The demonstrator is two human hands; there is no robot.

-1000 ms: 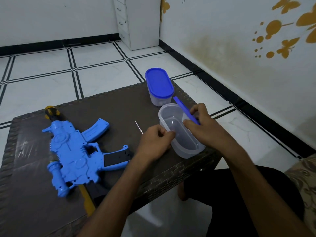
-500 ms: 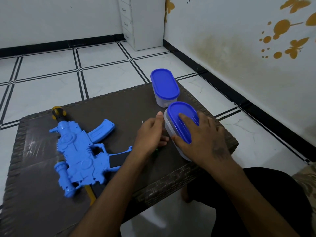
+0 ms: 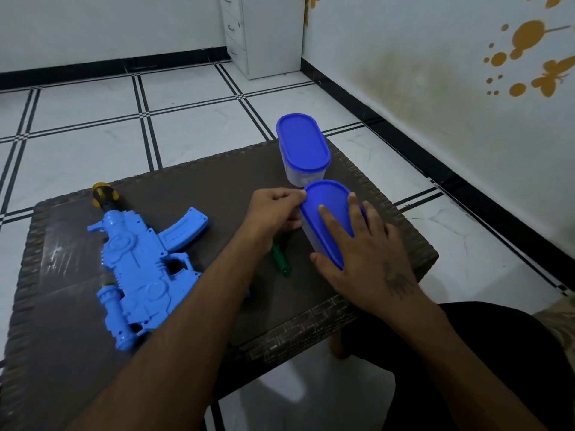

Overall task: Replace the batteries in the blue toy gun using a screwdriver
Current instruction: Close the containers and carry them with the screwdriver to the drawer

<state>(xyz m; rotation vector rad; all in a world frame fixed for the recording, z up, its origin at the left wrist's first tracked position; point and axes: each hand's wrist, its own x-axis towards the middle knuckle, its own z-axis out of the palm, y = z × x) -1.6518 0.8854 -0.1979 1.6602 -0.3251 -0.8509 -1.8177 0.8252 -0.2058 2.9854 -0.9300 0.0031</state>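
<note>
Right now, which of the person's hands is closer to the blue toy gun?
Left. The left hand sits between the blue toy gun and the near container; the right hand lies on that container's far side.

The blue toy gun (image 3: 141, 269) is lying flat on its side on the left of the tabletop (image 3: 217, 188), its yellow-and-black muzzle pointing away from me and its magazine jutting out to the right. The screwdriver (image 3: 281, 263), with a clear green handle, is lying on the tabletop and showing from under my left wrist.
</note>
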